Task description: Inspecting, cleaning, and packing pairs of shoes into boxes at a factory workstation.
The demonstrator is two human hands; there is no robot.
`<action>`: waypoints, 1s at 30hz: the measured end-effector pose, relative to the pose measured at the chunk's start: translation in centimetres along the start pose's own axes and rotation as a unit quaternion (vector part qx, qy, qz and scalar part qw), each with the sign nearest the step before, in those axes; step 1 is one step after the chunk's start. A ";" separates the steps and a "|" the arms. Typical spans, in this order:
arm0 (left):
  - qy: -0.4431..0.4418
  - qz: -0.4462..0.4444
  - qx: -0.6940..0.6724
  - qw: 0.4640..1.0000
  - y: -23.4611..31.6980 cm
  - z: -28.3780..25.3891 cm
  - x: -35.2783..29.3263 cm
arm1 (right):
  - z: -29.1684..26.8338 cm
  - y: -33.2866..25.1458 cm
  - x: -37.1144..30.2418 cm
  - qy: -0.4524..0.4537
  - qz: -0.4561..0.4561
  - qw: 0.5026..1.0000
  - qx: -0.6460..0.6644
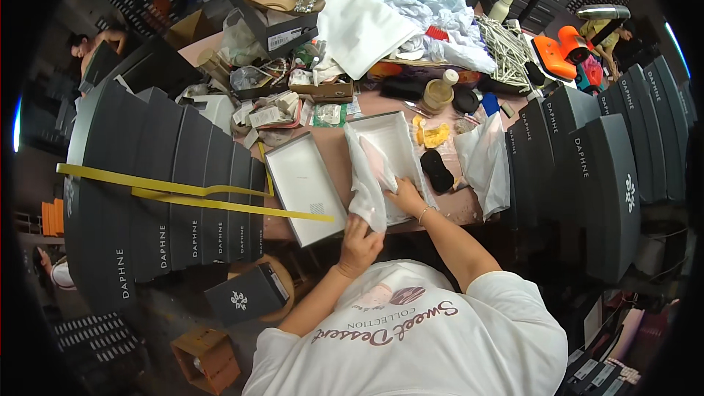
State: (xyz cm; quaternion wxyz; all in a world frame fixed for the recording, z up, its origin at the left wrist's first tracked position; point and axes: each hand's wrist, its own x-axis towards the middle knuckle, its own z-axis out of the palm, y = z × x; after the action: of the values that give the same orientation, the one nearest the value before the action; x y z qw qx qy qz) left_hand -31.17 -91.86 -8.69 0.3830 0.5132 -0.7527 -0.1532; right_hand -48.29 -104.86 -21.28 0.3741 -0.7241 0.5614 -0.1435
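A white-lined shoebox base (402, 132) stands on the table in front of me. White tissue paper (370, 202) spills over its left wall and near corner, with a pale pink piece (379, 163) among its folds. My left hand (359, 246) is closed on the near end of the paper, outside the box. Inside the near part of the box, my right hand (408, 199) has its fingers bent against the paper beside the pink piece; its fingertips are partly hidden. The shoebox lid (304, 187) lies to the left, its white inside up.
Stacks of dark shoeboxes rise at left (154, 198) and right (579, 169). Yellow straps (220, 198) stretch from the left stack over the lid. Behind are a glue jar (438, 94), a jewelled shoe (282, 1), white sticks (506, 55) and an orange tape dispenser (554, 57).
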 end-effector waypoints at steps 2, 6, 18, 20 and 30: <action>-0.026 0.060 0.014 0.998 0.4 0.6 -0.3 | -0.1 -0.5 0.0 0.000 0.013 1.000 -0.010; -0.052 -0.205 -0.243 0.947 0.3 0.6 -1.5 | -0.2 -0.5 -0.2 -0.002 0.007 1.000 -0.016; 0.049 -0.214 -0.098 0.971 -4.4 1.4 0.9 | -0.5 -1.2 -1.1 -0.002 0.025 1.000 0.003; 0.058 -0.161 -0.071 0.983 -3.7 1.1 0.1 | -0.8 -1.4 -0.6 0.004 0.026 1.000 0.010; -0.050 -0.178 -0.153 0.971 -1.9 0.9 2.4 | 0.7 -3.0 0.7 -0.012 -0.011 1.000 -0.021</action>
State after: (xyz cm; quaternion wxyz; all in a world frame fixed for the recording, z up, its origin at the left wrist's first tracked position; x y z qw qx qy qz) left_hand -31.07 -94.93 -9.47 0.3853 0.5657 -0.6351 -0.3581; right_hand -45.49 -104.96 -19.75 0.3639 -0.7396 0.5517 -0.1271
